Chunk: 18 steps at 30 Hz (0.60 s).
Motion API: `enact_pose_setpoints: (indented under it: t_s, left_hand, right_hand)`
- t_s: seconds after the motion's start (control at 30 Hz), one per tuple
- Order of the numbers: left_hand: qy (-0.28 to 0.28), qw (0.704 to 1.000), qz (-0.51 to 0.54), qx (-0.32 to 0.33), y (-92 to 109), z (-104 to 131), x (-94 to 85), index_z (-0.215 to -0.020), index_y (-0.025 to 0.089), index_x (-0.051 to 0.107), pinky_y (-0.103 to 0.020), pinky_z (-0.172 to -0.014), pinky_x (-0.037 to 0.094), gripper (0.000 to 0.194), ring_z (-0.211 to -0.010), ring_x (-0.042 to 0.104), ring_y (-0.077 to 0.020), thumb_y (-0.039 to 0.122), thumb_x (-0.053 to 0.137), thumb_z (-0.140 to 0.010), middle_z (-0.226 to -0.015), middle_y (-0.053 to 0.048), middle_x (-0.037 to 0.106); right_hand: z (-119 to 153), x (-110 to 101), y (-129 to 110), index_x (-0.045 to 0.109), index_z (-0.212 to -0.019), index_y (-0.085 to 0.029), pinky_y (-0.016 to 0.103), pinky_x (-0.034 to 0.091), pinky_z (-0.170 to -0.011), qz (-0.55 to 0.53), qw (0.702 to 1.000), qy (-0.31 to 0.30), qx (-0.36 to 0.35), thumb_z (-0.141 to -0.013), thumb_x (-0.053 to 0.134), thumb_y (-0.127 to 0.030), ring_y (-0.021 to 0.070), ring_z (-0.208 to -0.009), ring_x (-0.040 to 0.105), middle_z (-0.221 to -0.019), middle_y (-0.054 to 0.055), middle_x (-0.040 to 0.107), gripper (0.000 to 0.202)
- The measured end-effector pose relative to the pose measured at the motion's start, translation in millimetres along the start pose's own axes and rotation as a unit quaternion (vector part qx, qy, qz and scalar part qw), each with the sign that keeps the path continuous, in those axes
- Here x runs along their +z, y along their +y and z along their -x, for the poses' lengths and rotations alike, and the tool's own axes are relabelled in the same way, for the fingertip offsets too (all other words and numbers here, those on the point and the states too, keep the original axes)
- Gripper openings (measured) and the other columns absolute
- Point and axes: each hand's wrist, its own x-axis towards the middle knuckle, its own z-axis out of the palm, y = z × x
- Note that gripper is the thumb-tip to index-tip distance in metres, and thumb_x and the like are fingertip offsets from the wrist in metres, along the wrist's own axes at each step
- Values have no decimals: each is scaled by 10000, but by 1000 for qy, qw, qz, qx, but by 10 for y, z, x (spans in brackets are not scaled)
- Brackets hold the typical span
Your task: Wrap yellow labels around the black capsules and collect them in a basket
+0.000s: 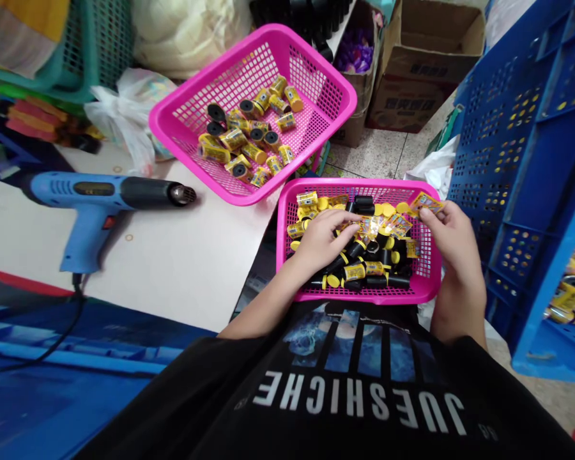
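The right hand (453, 237) pinches a flat label (425, 202); a loose pinch could drop it. I can't tell what the left hand (321, 237) grips.

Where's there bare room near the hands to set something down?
The white tabletop, between the heat gun and the lower pink basket; also the right end of the upper pink basket, beside its yellow canisters. The lower basket is crowded: packed black and yellow pieces, the left hand among them, the right hand holding a label.

Heat gun (96, 199) on table (201, 255), left of baskets (359, 295).
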Motion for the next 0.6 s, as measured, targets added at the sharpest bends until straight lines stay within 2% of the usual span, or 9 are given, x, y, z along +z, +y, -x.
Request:
enact_pose_setpoints:
  t_s: [0.1, 0.17, 0.23, 0.3, 0.37, 0.43, 0.53, 0.6]
  left_hand:
    - [20, 985, 161, -59, 136, -81, 196, -1242, 226, 643, -356, -853, 598, 444, -1027, 718, -221, 345, 785, -839, -1167, -78, 741]
    - [9, 962, 255, -94, 196, -157, 242, -1305, 239, 591, -341, -797, 617, 568, -981, 731, -224, 340, 825, -797, -1129, -69, 734]
    - [-13, 956, 272, -112, 217, -229, 177, -1306, 252, 600, -349, -779, 627, 580, -938, 737, -229, 310, 840, -781, -1077, -55, 728]
    - [-30, 966, 235, -106, 213, -281, 26, -1307, 273, 626, -360, -776, 632, 631, -966, 735, -253, 275, 879, -729, -1111, -54, 716]
    - [-45, 976, 195, -84, 201, -307, -135, -1319, 298, 638, -360, -782, 636, 700, -1031, 727, -277, 264, 915, -678, -1180, -55, 700]
    - [-52, 980, 181, -67, 197, -314, -235, -1332, 313, 635, -355, -801, 636, 717, -1097, 714, -289, 296, 923, -675, -1261, -55, 679]
    - [-32, 976, 205, -69, 200, -302, -220, -1335, 296, 620, -343, -825, 628, 679, -1132, 705, -278, 353, 897, -717, -1338, -63, 659]
    - [-3, 965, 246, -94, 191, -286, -151, -1322, 270, 609, -323, -805, 619, 643, -1029, 732, -239, 373, 874, -745, -1210, -66, 713]
  right_hand:
    - [163, 369, -207, 629, -1042, -256, 421, 550, -980, -224, 969, -102, -19, -844, 698, -453, 230, -1027, 716, -1084, 42, 761, 287]
    - [241, 551, -340, 604, -1049, -265, 417, 553, -984, -291, 944, -153, -13, -863, 679, -466, 223, -1040, 711, -1092, 37, 745, 285]
    - [255, 614, -434, 576, -1045, -273, 404, 561, -966, -295, 942, -158, -23, -871, 673, -507, 219, -1058, 698, -1104, 34, 720, 308]
    - [209, 584, -491, 563, -1067, -281, 380, 572, -919, -248, 954, -164, -47, -827, 741, -540, 217, -1044, 690, -1080, 26, 700, 395]
    - [135, 540, -529, 560, -1104, -284, 352, 580, -842, -207, 958, -189, -63, -758, 828, -534, 206, -954, 696, -978, 5, 689, 504]
    - [70, 554, -559, 554, -1122, -281, 329, 580, -785, -213, 953, -205, -61, -720, 869, -524, 186, -856, 697, -883, -19, 678, 565]
    - [31, 710, -574, 527, -1069, -282, 312, 583, -790, -276, 942, -182, -50, -694, 885, -541, 167, -833, 701, -887, -29, 697, 579]
    - [30, 840, -547, 500, -1030, -285, 310, 584, -801, -312, 935, -166, -35, -682, 890, -549, 163, -841, 704, -911, -31, 707, 585]
